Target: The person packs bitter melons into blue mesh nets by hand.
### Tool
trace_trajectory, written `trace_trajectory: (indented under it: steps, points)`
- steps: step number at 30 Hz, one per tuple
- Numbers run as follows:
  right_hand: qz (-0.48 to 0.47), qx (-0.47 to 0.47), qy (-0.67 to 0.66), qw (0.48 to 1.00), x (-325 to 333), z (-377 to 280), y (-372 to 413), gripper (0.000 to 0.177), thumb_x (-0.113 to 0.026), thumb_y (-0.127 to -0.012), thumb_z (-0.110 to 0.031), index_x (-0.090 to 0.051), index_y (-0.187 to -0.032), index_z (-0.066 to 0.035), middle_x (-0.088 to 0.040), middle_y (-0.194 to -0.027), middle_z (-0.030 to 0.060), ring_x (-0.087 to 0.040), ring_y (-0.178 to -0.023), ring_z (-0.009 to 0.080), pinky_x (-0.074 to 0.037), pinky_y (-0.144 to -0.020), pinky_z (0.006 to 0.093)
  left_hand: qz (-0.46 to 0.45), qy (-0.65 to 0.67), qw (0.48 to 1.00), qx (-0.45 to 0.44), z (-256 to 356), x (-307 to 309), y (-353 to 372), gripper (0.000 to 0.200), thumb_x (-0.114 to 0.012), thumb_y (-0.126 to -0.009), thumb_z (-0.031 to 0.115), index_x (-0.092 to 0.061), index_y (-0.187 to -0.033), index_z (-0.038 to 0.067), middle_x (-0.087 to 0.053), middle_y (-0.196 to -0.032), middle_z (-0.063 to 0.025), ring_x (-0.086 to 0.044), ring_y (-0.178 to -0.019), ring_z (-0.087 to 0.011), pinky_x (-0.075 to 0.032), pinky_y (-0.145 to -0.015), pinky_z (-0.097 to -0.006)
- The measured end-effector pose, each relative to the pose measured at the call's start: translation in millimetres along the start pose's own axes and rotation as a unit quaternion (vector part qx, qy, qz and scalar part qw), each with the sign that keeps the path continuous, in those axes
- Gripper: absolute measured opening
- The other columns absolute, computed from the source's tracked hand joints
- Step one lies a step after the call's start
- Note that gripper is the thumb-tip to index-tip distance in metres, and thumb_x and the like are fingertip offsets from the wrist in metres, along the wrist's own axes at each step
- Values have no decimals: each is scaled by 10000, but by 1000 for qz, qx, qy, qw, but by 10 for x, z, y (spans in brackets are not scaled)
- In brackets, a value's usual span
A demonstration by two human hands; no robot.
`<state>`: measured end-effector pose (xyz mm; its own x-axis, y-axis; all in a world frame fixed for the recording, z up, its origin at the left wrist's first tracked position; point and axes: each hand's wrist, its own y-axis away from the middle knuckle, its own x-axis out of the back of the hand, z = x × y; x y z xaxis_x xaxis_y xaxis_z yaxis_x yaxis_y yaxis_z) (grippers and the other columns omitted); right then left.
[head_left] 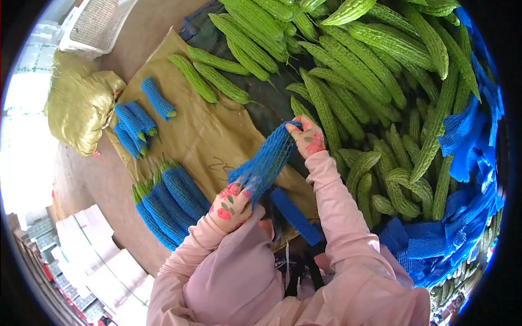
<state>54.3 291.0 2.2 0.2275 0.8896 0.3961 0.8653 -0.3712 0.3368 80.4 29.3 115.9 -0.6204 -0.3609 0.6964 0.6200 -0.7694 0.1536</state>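
A blue foam net sleeve [267, 157] is stretched slantwise between my hands, its mesh spread wide. My left hand [231, 206], in a flower-patterned glove, grips the lower end, its fingers partly under the mesh. The upper end is pinched in my right hand [309, 138], gloved the same way. Whether a bitter melon is inside the mesh I cannot make out. Just below lies a flat blue sleeve [296, 216]. Left of my left hand, several sleeved bitter melons [173, 195] lie side by side on a tan sack [209, 138].
A large heap of bare bitter melons [359, 70] fills the right. More blue sleeves [435, 239] are piled at the right edge. Smaller sleeved melons [133, 122] rest at upper left, near a stuffed yellow sack [79, 103], a white crate [98, 27] and white boxes [103, 255].
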Motion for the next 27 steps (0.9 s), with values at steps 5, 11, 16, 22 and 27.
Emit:
trace_trajectory:
  steps: [5, 11, 16, 22, 27]
  points:
    - [89, -16, -343, 935, -14, -44, 122, 465, -652, -853, -267, -503, -1204, 0, -609, -1006, 55, -567, -889, 155, -456, -788, 295, 22, 83, 996, 3, -38, 39, -43, 481, -610, -707, 43, -563, -1185, 20, -572, -1151, -201, -561, -1027, -379, -476, -837, -440]
    - [-37, -201, -517, 832, -481, -99, 857, 360, -608, -887, -337, -549, -1137, -85, -583, -1007, 31, -553, -862, 155, -465, -775, 310, 54, 4, 996, -66, -93, -64, 31, 498, -623, -715, 99, -564, -1207, 42, -533, -1244, -189, -501, -1172, -363, -423, -976, -409]
    - [-36, -175, -516, 838, -391, -571, 871, 438, -657, -874, -262, -487, -1232, -76, -594, -1041, 38, -577, -862, 157, -512, -741, 315, 173, 358, 905, 150, -506, 276, 298, 162, -584, -872, 176, -628, -855, 21, -656, -875, -108, -625, -767, -240, -503, -724, -341]
    - [-132, 35, -272, 953, -723, -955, 826, 541, -571, -925, -340, -409, -1336, -27, -504, -1271, 134, -479, -1163, 233, -387, -982, 336, 286, 276, 910, 119, -599, -175, -75, 533, -694, -819, 185, -460, -1264, 9, -623, -1024, -101, -603, -878, -203, -483, -810, -315]
    - [-113, 89, -146, 979, -727, -547, 1052, 518, -556, -926, -317, -450, -1310, 14, -483, -1306, 204, -473, -1212, 298, -383, -997, 357, 373, 425, 760, 320, -1284, 117, -202, 679, -715, -788, 196, -357, -1355, 85, -575, -1112, -67, -548, -946, -185, -464, -829, -322]
